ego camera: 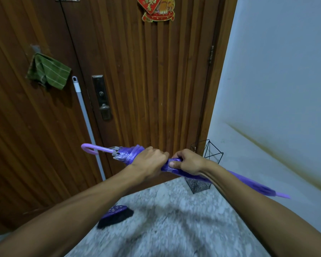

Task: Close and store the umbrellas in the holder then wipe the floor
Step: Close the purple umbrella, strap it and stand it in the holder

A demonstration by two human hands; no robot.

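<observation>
Purple and glossy, the folded umbrella (132, 153) lies nearly level across the middle of the view, its pale lilac hooked handle (90, 148) pointing toward nine o'clock and its lilac tip (283, 195) slanting down toward four o'clock. Clear plastic rib ends (116, 153) bunch just beside the handle. The left hand (149, 161) is closed around the gathered canopy on the handle side, knuckles up. The right hand (187, 163) is wrapped tight around the canopy just to the right of it, thumb pressed on the fabric; the two fists almost touch. The right forearm runs along the canopy's tapering end and hides part of it.

Behind and below the right hand, at about three o'clock from it, stands a black wire umbrella holder (205, 175) on the floor in the corner where the door meets the wall. The umbrella is above it, not inside it.

At seven o'clock from the hands, a purple brush head with black bristles (116, 216) rests on the speckled grey floor (174, 219). Its pale grey pole (87, 125) leans against the brown wooden door (146, 80), rising toward eleven o'clock. A green striped cloth (48, 71) hangs on the door at ten o'clock, a dark metal lock plate (102, 97) sits right of the pole, and a red paper decoration (157, 9) is stuck at twelve o'clock. A white wall (276, 71) with a brownish streak fills the right side.
</observation>
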